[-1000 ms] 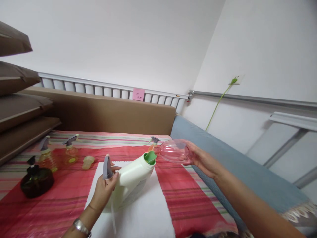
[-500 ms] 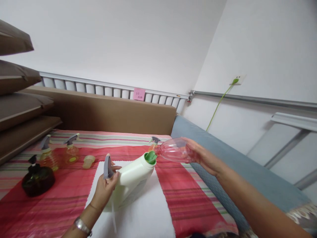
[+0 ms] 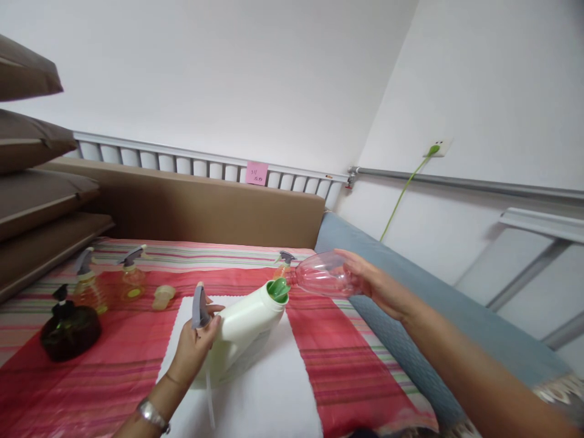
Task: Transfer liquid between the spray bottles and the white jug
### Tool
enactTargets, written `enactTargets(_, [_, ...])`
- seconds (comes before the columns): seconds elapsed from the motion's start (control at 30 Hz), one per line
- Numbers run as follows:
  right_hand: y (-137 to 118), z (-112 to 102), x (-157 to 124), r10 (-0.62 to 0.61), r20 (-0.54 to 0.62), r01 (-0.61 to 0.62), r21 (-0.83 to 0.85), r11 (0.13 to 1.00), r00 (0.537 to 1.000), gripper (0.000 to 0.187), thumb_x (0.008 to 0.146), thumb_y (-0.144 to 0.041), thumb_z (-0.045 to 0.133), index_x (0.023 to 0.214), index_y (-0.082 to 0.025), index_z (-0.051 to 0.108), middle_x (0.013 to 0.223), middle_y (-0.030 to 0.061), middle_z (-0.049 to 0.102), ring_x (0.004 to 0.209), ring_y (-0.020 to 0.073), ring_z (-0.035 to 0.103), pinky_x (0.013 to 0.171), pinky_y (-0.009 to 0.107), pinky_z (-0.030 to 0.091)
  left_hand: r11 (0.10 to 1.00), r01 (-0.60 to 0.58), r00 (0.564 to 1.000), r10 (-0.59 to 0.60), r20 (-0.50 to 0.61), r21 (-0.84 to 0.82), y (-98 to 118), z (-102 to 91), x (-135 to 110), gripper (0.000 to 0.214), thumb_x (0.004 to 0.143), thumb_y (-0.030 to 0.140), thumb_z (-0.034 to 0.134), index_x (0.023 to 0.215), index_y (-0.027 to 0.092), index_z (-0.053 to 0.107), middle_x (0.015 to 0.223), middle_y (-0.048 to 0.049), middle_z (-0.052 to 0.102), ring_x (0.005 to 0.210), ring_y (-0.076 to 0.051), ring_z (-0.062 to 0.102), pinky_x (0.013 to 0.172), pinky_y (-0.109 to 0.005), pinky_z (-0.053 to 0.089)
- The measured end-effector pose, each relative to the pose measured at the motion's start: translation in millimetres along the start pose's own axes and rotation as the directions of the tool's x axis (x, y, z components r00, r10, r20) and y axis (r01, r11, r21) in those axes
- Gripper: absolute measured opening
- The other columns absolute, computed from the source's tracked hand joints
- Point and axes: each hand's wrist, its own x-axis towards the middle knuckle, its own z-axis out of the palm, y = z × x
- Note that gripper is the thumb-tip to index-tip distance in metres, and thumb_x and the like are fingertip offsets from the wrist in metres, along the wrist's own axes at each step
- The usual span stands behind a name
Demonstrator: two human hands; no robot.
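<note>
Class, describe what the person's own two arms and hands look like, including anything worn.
The left hand and right hand are both gloveless, with no sleeves in view. A shiny silver-coloured band circles the left wrist; none shows on the right.

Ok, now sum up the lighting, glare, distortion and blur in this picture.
Head view throughout: soft light, with a darker patch at the left end of the brown board; glints on the clear bottle; wide-angle stretch, apparently, making the right forearm loom; fringe at lower right looks blurred; writing on the pink note too small to read.
</note>
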Motion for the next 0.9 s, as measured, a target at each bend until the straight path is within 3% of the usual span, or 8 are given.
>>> enactTargets(0.1, [-1.7,0.4,0.1,0.004,0.004,-0.004,-0.011,1.0,1.0,0.047,0.075,-0.044,0.068,0.118,-0.03,0.055,0.1,0.0015,0.068,0.07,0.0157,0.065,0.057,0.023,0.053,1.0,-0.002,0.998,0.001,0.057,0.015,0.7,0.1,0.9,0.034,0.073,0.043,0.058,0.09,0.014,0.065,0.09,-0.0059,0.057,0.05,-0.008,0.046,0.042,-0.02,0.038])
enactTargets(0.4, [-4.7,-1.8,-0.3,-0.015,0.004,0.015,-0.049,0.999,1.0,0.047,0.077,-0.043,0.066,0.12,-0.029,0.054,0.104,0.0036,0.067,0.072,0.0171,0.066,0.057,0.025,0.054,0.999,0.017,0.999,-0.016,0.047,-0.028,-3.3,-0.4,-0.2,0.033,0.073,0.041,0.059,0.093,0.015,0.063,0.098,-0.0073,0.057,0.05,-0.008,0.047,0.04,-0.021,0.038])
enactTargets(0.7, [-11.7,0.6,0.8,0.007,0.008,-0.005,-0.162,0.987,1.0,0.053,0.079,-0.048,0.061,0.126,-0.029,0.047,0.107,0.004,0.064,0.072,0.0152,0.064,0.061,0.025,0.054,1.0,0.012,0.997,-0.011,0.082,-0.008,-10.4,-2.7,1.2,0.037,0.075,0.042,0.059,0.097,0.013,0.062,0.076,-0.0039,0.061,0.058,-0.013,0.053,0.043,-0.021,0.039])
enactTargets(0.9, [-15.6,2.5,0.1,0.008,0.008,-0.006,-0.202,0.979,1.0,0.058,0.077,-0.052,0.06,0.128,-0.029,0.045,0.107,0.0047,0.062,0.074,0.0157,0.063,0.062,0.025,0.054,0.999,0.04,0.995,-0.037,0.096,-0.023,-10.9,-2.7,0.7,0.04,0.074,0.045,0.059,0.097,0.013,0.062,0.068,-0.0016,0.058,0.048,-0.011,0.048,0.041,-0.022,0.036])
